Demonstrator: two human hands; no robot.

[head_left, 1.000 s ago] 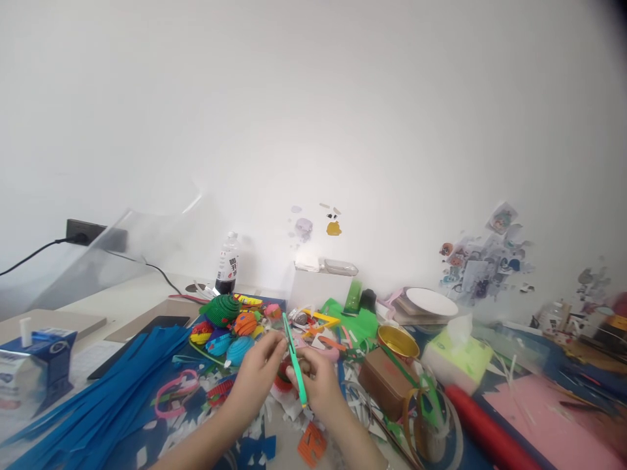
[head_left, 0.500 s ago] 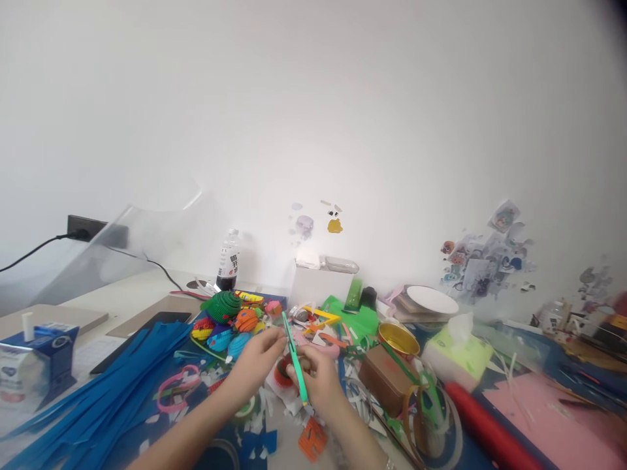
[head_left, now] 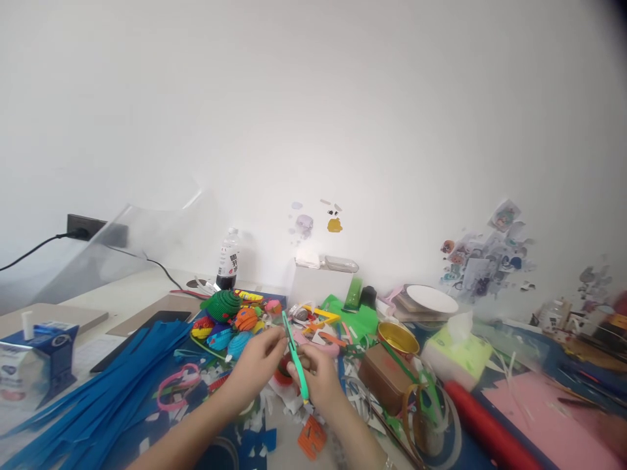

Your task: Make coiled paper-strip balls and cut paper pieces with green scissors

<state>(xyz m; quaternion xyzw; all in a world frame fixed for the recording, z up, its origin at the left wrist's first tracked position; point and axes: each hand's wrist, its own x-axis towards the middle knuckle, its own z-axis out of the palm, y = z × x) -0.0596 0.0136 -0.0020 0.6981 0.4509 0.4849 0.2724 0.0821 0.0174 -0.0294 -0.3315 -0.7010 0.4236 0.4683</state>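
Tool [head_left: 296,364], slim and smooth, sits in the right hand [head_left: 316,375].

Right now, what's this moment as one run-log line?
right hand: holds green tool | left hand: beside it, grip contents unclear | nearby: orange scrap

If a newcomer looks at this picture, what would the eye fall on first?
Probably the slim green tool in the right hand, at lower centre. Next might come the spread of blue strips at lower left and the shiny red roll at lower right.
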